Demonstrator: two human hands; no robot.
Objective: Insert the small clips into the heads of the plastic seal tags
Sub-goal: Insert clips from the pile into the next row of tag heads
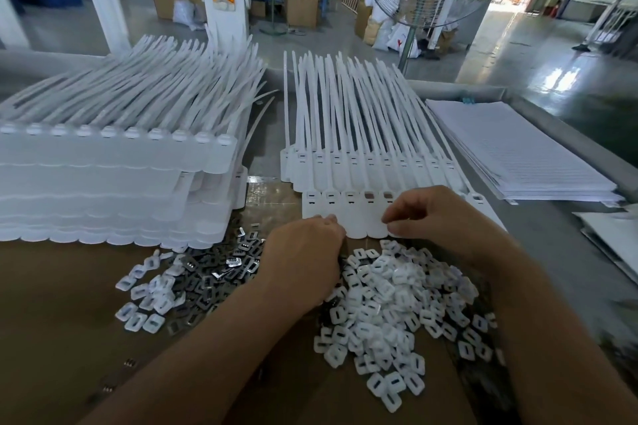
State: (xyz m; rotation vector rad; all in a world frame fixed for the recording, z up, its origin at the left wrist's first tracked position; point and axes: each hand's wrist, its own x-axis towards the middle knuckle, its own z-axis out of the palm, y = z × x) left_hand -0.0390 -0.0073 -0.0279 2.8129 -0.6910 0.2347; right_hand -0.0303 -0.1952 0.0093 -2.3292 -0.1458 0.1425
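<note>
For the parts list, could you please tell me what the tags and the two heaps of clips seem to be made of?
Tags: white plastic, matt and slightly translucent, moulded in a joined strip. White clips: likely the same plastic, glossier. Dark clips: probably sheet metal, grey with bright glints.

Both arms were bare as far as the frame showed them. The left forearm [214, 338] ran from the bottom edge, left of centre, to the bare left hand [303, 252] at mid-frame, seen from its back with rounded knuckles. The right forearm [559, 328] filled the lower right corner, stretched broad by the wide lens, and narrowed to the bare right hand [435, 214] right of centre. Both arms looked smooth. The right forearm's outer edge was blurred. The nails were too small to judge.
</note>
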